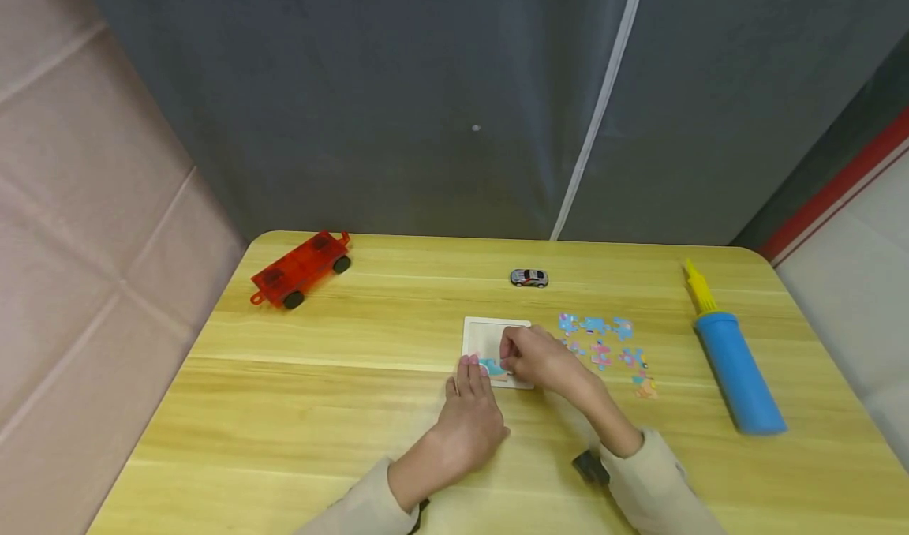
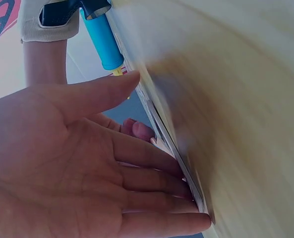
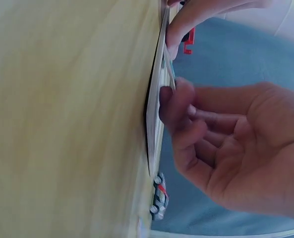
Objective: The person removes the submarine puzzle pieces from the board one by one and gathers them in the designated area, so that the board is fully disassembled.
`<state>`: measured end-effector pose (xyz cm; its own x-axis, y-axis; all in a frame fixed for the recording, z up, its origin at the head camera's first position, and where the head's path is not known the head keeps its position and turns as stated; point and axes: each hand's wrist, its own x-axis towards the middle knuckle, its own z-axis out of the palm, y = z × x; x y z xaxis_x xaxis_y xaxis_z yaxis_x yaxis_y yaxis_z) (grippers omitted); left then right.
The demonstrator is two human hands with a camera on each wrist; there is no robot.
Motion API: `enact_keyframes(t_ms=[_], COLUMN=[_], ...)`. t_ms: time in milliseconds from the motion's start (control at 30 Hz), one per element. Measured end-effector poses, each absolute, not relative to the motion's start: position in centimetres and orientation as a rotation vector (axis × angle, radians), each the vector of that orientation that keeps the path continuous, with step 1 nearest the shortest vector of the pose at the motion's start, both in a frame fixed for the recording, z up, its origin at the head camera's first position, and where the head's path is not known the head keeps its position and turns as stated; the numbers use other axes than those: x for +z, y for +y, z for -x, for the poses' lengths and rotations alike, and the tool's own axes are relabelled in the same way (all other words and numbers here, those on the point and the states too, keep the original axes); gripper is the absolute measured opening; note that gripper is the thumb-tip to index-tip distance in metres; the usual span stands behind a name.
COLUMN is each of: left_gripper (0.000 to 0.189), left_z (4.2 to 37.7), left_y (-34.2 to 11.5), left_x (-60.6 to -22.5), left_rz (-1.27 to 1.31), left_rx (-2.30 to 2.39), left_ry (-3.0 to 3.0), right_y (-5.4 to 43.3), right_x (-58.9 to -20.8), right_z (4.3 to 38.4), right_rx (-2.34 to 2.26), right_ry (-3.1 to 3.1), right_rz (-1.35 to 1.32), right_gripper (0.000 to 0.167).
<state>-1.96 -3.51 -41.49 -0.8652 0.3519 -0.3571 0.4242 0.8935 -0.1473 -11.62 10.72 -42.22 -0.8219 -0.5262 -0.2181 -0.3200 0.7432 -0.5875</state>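
A white square puzzle frame (image 1: 497, 319) lies on the table, with blue and peach jigsaw pieces (image 1: 491, 368) along its near side. My left hand (image 1: 469, 424) rests its straight fingertips on the frame's near left corner, the thumb held apart in the left wrist view. Over the right half of the frame is my right hand (image 1: 543, 359). Its thumb and index finger pinch the edge of a thin puzzle piece (image 3: 170, 69), which slants up from the frame in the right wrist view. The other fingers of that hand are curled.
Several loose puzzle pieces (image 1: 595, 326) lie right of the frame. A small silver toy car (image 1: 529, 278) stands behind it. At the far left is a red toy wagon base (image 1: 301, 268); a blue and yellow hand pump (image 1: 738, 373) lies at the right.
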Motion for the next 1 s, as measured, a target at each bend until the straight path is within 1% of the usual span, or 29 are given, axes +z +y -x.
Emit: enact_keyframes(t_ms=[167,333,500,667,767,900,1000], left_gripper=[0.082,0.082,0.085,0.095,0.096,0.093,0.094], left_z=[2.0,1.9,1.9,1.8,1.8,2.1,2.4], left_y=[-3.4,-3.4,-3.4,-3.2,-3.1,-3.2,-3.4], left_x=[-41.7,-41.7,-41.8,-41.9,-42.1,-43.5,-45.3], left_rz=[-0.554,-0.559,-0.531,-0.479,-0.471,-0.49,-0.509], left_rx=[-0.316,-0.319,-0.249,-0.178,-0.176,-0.156,-0.119], left_ry=[2.735,2.758,2.752,2.748,2.756,2.772,2.791], right_y=[10.7,10.7,11.5,13.6,15.3,18.0,20.1], right_x=[-42.4,-42.5,-42.5,-42.3,-41.7,-40.9,-40.5], right_z=[11.7,11.8,11.9,12.1,12.3,12.4,12.3], right_rx=[-0.795,-0.784,-0.766,-0.805,-0.875,-0.979,-1.003], right_ry=[2.591,2.602,2.614,2.591,2.542,2.483,2.457], right_rz=[0.642,0.618,0.595,0.648,0.666,0.649,0.621], right_gripper=[0.017,0.014,0.018,0.018,0.015,0.013,0.015])
